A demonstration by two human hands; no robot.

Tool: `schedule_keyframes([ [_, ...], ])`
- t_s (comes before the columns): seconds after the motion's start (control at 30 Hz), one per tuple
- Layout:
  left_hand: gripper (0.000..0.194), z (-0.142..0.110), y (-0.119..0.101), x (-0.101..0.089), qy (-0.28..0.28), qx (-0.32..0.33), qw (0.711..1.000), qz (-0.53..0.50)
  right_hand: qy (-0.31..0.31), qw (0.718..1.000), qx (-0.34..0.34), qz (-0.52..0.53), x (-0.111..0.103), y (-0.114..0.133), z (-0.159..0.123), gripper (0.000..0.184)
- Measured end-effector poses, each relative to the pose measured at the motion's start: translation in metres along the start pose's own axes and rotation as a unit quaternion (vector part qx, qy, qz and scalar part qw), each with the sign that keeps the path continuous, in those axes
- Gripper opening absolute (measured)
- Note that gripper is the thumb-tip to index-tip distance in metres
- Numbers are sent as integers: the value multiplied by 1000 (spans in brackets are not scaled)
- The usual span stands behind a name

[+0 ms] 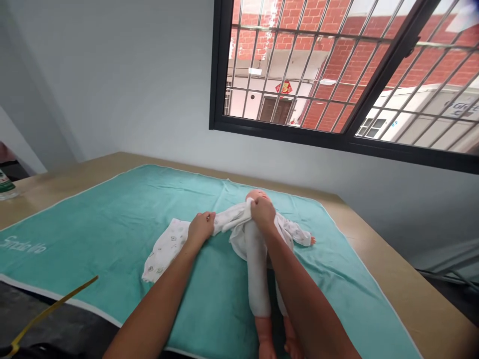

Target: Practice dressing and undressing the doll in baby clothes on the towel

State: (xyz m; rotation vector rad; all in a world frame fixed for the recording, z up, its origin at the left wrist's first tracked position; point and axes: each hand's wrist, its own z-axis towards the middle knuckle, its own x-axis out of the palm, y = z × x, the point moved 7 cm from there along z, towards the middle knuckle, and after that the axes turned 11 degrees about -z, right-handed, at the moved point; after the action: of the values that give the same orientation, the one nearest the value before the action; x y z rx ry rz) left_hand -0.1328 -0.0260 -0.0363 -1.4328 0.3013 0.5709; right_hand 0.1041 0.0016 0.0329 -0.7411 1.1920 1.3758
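Note:
A baby doll lies on its back, feet towards me, in white leggings and a white printed baby shirt. My left hand is closed around the cuff end of the outstretched sleeve; the doll's hand there is hidden. At the doll's chest, just below its head, my right hand pinches the front of the shirt and lifts it a little. The other sleeved arm rests out to the right. Beside my left hand lies a white printed garment, spread flat.
A teal blanket with white edging covers much of the wooden table. At the far left stands a plastic bottle. A yellow strap sticks up at lower left. Behind the table are a wall and a barred window.

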Motion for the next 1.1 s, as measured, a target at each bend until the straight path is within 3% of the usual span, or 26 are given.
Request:
schedule_keyframes([
  [0.07,30,1,6,-2,-11,-22,998,-50,-26,998,65,7,-5,-25,1,31],
  [0.13,25,0,11,-1,-25,-57,992,-107,-8,996,82,19,-3,-37,1,30],
  [0.27,36,-13,14,5,-58,-112,971,-204,24,995,84,50,5,-38,1,29],
  [0.4,40,-34,16,6,-159,-121,924,-325,-4,997,70,43,3,-34,-1,29],
  [0.47,35,-41,20,4,-206,-138,907,-341,-7,997,68,33,3,-33,-2,29],
  [0.57,41,-41,25,1,-231,-162,908,-309,-9,997,66,31,2,-34,-3,30],
  [0.73,33,-34,24,2,-191,-153,920,-305,-15,998,60,32,0,-33,-5,30],
  [0.9,45,-31,13,0,-176,-125,937,-275,6,998,57,11,-2,-30,-8,31],
  [1.1,33,-24,-12,7,-82,-76,972,-209,17,998,54,-8,-3,-28,-10,35],
])
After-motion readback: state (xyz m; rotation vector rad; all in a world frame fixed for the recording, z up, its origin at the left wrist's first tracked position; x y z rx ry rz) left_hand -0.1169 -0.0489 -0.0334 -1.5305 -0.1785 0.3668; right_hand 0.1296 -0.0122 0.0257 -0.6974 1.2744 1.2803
